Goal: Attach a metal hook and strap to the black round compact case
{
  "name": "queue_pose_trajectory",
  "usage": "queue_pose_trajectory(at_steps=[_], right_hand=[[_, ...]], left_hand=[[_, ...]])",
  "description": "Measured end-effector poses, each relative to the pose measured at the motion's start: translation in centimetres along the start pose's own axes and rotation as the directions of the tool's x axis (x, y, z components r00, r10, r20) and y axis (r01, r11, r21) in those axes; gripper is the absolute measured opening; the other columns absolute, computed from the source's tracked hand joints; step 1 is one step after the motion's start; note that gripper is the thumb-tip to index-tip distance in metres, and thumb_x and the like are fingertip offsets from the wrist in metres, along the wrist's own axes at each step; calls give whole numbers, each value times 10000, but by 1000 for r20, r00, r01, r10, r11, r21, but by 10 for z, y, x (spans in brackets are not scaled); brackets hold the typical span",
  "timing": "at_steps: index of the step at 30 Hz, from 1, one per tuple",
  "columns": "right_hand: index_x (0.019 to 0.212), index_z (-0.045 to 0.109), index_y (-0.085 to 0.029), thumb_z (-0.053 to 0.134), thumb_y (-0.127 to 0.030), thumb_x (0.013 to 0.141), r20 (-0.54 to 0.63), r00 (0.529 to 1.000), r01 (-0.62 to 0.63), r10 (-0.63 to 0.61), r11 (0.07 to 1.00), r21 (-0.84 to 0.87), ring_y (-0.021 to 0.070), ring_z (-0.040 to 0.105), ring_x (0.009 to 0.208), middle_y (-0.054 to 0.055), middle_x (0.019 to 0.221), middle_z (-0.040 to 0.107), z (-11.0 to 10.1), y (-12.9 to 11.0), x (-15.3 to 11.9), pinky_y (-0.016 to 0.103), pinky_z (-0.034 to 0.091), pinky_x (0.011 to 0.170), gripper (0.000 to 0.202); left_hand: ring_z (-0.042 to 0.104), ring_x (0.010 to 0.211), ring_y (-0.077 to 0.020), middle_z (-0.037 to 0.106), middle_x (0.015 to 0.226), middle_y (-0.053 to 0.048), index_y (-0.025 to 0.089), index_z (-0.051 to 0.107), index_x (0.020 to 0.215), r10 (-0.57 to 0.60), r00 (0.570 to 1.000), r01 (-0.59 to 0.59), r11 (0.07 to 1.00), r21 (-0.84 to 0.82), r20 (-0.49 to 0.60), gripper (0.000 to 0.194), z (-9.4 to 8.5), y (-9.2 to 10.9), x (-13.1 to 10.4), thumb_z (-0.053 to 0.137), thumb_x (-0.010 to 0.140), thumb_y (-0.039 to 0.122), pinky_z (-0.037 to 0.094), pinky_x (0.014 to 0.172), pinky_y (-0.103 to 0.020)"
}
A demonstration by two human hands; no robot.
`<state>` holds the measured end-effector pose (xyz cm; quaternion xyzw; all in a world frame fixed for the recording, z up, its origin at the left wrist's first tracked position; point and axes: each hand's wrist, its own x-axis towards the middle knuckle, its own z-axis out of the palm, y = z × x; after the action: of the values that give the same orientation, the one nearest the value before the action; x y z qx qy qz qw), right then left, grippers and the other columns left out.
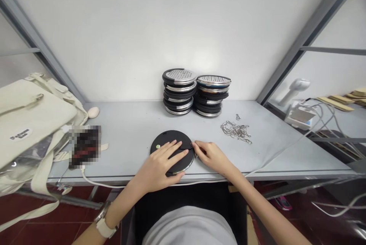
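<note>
Our left hand [166, 160] lies with fingers apart on the black disc [171, 136] near the table [128, 138]'s six-o'clock edge, while our right hand [210, 156] pinches, perhaps, a small clip [196, 156] at the disc's three o'clock, which could slip if the fingertips loosen.

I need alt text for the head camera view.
A left hand lies on a round black disc on a grey table; the right hand touches the disc's edge. Behind stand two stacks of round black-and-silver discs.
</note>
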<state>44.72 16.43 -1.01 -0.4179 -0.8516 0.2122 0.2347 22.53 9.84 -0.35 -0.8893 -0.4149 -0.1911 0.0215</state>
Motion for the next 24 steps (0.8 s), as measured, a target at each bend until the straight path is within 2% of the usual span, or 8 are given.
queue_pose_trajectory(at_steps=[6,12,24], right_hand=[[722,348,-224,326,-338,965,-7,1000,-19,19,1000,8,109,350,474,-56,544,386,1,-2,0,220,254,514,269],[829,366,-235,333,-315,958,-1,1000,-19,19,999,51,117,382,465,-66,545,418,-1,-3,-1,217,271,516,155],[755,355,-229,305,-284,960,3,1000,3,-3,998,-58,123,362,453,-52,543,378,1,0,1,229,246,516,217]], left_hand=[[323,1364,-248,338,1490,-34,268,373,1412,3,1000,-3,1000,-1,-12,592,1,-1,0,556,854,338,312,1115,-436],[307,1372,-234,332,1493,-27,266,369,1413,-1,1000,1,1000,7,-6,581,1,-1,0,542,863,339,305,1119,-432],[325,1363,-243,351,1483,-35,262,386,1403,3,1000,-3,1000,1,-14,577,1,0,0,548,855,340,321,1108,-439]])
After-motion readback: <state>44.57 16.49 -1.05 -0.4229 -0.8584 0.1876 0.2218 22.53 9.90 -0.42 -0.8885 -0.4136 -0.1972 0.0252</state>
